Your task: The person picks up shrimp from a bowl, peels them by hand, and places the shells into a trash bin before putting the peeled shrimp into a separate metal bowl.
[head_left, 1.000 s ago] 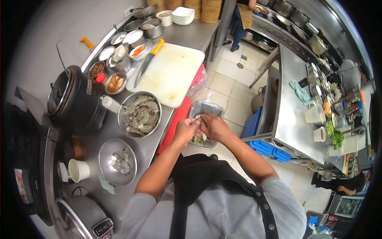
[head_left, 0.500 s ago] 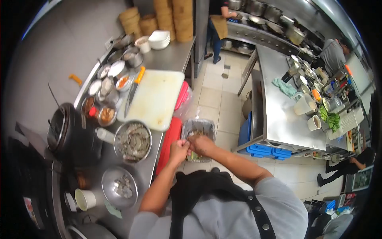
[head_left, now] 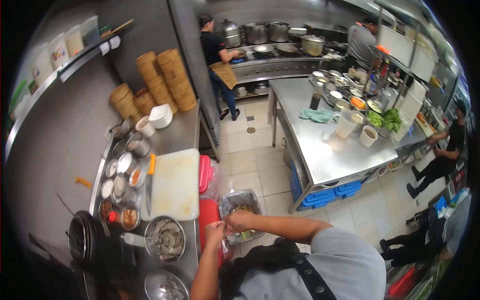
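My left hand [head_left: 215,233] and my right hand [head_left: 239,221] meet just above the near-left side of a lined waste bin [head_left: 256,201]. Fingers on both hands are pinched together around something small that they hide. Inside the bin lie mixed food scraps [head_left: 245,209]. To the left, on the steel counter, a metal bowl [head_left: 183,231] holds a heap of grey raw shrimp [head_left: 167,241]. Nearer to me a second metal bowl [head_left: 152,284] contains a smaller pile of shrimp [head_left: 172,288], partly cut off by darkness at the frame's bottom.
Beyond the shrimp stand a white cutting board [head_left: 172,185] and an orange-handled knife [head_left: 150,172]. Red-lidded containers [head_left: 207,175] sit beside the counter. A steel table [head_left: 320,145] is at the right. One person [head_left: 220,65] works at the stove; others stand at right.
My view has tilted up and shifted, showing more of the stove and shelf. Both hands stay together by the bin, fingers still pinched.
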A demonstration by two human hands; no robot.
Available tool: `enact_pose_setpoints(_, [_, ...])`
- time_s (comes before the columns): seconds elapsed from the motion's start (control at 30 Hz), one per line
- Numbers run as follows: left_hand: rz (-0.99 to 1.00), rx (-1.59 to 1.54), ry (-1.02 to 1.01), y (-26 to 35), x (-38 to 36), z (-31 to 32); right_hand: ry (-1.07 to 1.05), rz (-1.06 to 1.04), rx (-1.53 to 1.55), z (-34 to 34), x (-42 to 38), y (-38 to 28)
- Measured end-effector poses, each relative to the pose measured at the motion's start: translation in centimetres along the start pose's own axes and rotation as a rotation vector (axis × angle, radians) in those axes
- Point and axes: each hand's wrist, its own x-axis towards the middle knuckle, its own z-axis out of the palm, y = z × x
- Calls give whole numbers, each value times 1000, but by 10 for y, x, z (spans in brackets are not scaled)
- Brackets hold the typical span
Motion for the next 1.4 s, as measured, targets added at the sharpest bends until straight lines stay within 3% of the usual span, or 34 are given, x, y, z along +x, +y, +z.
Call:
enact_pose_setpoints(0.17, [70, 35, -56, -2, 5, 14, 47, 33, -24, -10, -15, 5])
enact_pose_setpoints(0.3, [16, 36, -174, -2, 13, 26, 149, 85, 7, -10, -26, 19])
enact_pose_setpoints(0.43, [41, 42, -166, -1, 24, 40, 210, 159, 131, -6, -38, 43])
enact_pose_setpoints(0.5, [74, 159, -164, 10, 18, 48, 365, 82, 400, 14, -40, 67])
enact_pose_setpoints(0.57, [115, 183, -196, 24, 8, 58, 415, 89, 439, 40, -38, 92])
enact_pose_setpoints(0.67, [203, 207, -253, 26, 13, 63, 274, 414, 936, 16, -59, 65])
enact_pose_setpoints(0.7, [251, 208, -283, 22, 16, 62, 283, 416, 937, 15, -60, 64])
enact_pose_setpoints(0.77, [300, 199, -294, 13, 24, 57, 169, 474, 1228, 13, -61, 63])
enact_pose_setpoints(0.87, [407, 270, -277, 3, 31, 48, 227, 538, 1475, 11, -66, 51])
enact_pose_setpoints(0.93, [465, 354, -255, 14, 24, 50, 212, 539, 1483, 12, -63, 48])
enact_pose_setpoints(1.03, [387, 519, -351, 35, 12, 45, 168, 523, 1455, 14, -56, 48])
enact_pose_setpoints(1.1, [596, 712, -385, 34, 23, 33, 147, 502, 1417, 13, -51, 47])
enact_pose_setpoints(1.23, [631, 686, -308, 24, 29, 26, 158, 427, 1428, 4, -44, 42])
enact_pose_setpoints(1.33, [596, 410, -211, 5, 37, 28, 132, 368, 1495, 3, -41, 36])
enact_pose_setpoints(1.4, [569, 243, 2, -1, 37, 36, 102, 339, 1530, 1, -38, 28])
